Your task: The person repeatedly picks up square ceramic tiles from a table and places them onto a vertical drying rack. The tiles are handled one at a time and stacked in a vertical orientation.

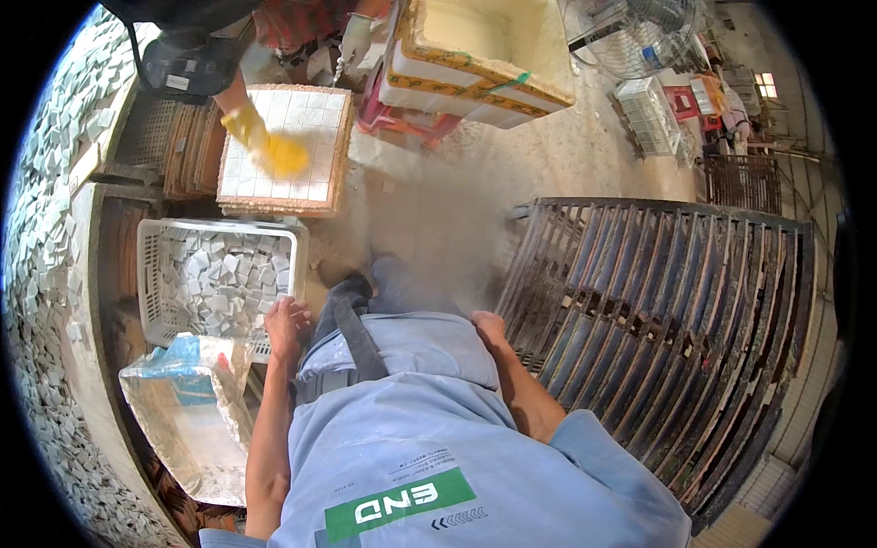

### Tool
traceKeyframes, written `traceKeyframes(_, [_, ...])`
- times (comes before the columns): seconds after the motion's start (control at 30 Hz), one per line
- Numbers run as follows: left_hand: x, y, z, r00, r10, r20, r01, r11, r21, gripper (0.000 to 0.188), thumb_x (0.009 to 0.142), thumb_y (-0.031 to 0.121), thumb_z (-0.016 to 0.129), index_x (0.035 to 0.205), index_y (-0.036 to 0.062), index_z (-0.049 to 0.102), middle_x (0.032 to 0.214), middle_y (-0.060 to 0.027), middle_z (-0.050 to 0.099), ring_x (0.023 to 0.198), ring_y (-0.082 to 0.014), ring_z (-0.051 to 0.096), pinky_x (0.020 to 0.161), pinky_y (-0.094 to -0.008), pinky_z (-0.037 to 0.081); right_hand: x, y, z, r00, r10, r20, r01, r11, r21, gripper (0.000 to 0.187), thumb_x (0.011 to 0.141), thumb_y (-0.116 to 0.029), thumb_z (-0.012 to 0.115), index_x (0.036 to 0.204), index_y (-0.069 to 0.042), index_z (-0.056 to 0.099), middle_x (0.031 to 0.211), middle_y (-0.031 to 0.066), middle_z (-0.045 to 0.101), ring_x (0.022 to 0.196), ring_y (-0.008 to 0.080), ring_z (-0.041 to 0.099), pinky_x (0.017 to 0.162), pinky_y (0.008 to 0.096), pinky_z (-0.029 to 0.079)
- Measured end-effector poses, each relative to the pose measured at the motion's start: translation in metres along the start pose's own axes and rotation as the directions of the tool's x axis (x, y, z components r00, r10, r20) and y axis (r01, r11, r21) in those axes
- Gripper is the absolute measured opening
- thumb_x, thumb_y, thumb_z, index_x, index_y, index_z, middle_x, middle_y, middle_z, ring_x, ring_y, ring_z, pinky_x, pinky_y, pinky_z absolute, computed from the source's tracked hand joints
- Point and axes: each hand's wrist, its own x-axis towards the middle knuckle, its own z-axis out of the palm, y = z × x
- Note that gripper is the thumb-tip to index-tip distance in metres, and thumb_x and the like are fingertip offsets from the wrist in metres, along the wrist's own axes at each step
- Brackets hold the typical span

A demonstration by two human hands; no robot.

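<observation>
My left hand [286, 321] is by the near right corner of a white plastic basket [294, 265]. Its fingers look loosely bent and apart, with nothing seen in them; whether it touches the rim I cannot tell. Small pale square tiles [224, 274] fill the basket in a loose heap. Beside my right hip, my right hand [489, 323] hangs near a dark slatted metal rack [658, 274]. The fingers of that hand are mostly hidden, and no object shows in it.
Across from me, a co-worker's yellow glove [267, 146] is over a stack of boards topped with white tiles [315, 114]. Foam boxes [475, 96] stand on a red stool [411, 126]. A fan [630, 36] is farther back. Loose tiles [46, 301] cover the left side; a white sack [196, 420] lies below the basket.
</observation>
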Motion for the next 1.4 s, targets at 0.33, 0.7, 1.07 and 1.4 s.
traceKeyframes(0.33, [0.003, -0.003, -0.004, 1.0, 0.005, -0.007, -0.005, 1.0, 0.016, 0.032, 0.09, 0.025, 0.046, 0.104, -0.0034, 0.051, 0.083, -0.0143, 0.062, 0.062, -0.0183, 0.059, 0.051, -0.0272, 0.047, 0.001, 0.0, 0.001, 1.0, 0.024, 0.015, -0.024, 1.0, -0.001, 0.013, 0.081, -0.008, 0.053, 0.084, 0.003, 0.059, 0.073, 0.0118, 0.059, 0.054, 0.0156, 0.052, 0.045, 0.0257, 0.041])
traceKeyframes(0.7, [0.0, -0.001, -0.002, 1.0, -0.009, -0.005, 0.009, 1.0, -0.02, 0.032, 0.089, 0.025, 0.047, 0.105, -0.0031, 0.05, 0.085, -0.0153, 0.062, 0.061, -0.0185, 0.058, 0.051, -0.027, 0.046, 0.014, 0.024, -0.004, 0.995, -0.089, 0.035, 0.089, 0.996, -0.026, 0.015, 0.081, -0.009, 0.052, 0.086, 0.002, 0.061, 0.075, 0.0124, 0.061, 0.057, 0.0162, 0.055, 0.049, 0.0259, 0.044])
traceKeyframes(1.07, [0.0, 0.0, -0.006, 1.0, -0.014, 0.021, 0.014, 1.0, -0.012, 0.031, 0.087, 0.025, 0.049, 0.105, -0.0003, 0.05, 0.087, -0.0129, 0.061, 0.064, -0.0174, 0.057, 0.056, -0.0277, 0.047, 0.012, 0.02, -0.003, 0.986, -0.147, 0.072, 0.154, 0.983, -0.097, 0.014, 0.081, -0.008, 0.054, 0.087, 0.003, 0.06, 0.074, 0.0126, 0.06, 0.056, 0.0174, 0.055, 0.048, 0.0265, 0.044])
traceKeyframes(1.4, [0.011, -0.011, -0.013, 1.0, 0.019, 0.0, -0.019, 1.0, -0.01, 0.032, 0.091, 0.026, 0.044, 0.105, -0.003, 0.049, 0.083, -0.014, 0.061, 0.062, -0.0189, 0.059, 0.051, -0.0269, 0.047, -0.004, -0.001, 0.009, 0.993, -0.11, 0.033, 0.115, 0.946, -0.304, 0.024, 0.076, -0.022, 0.043, 0.074, -0.004, 0.058, 0.087, 0.0173, 0.06, 0.085, 0.0336, 0.056, 0.073, 0.0395, 0.043])
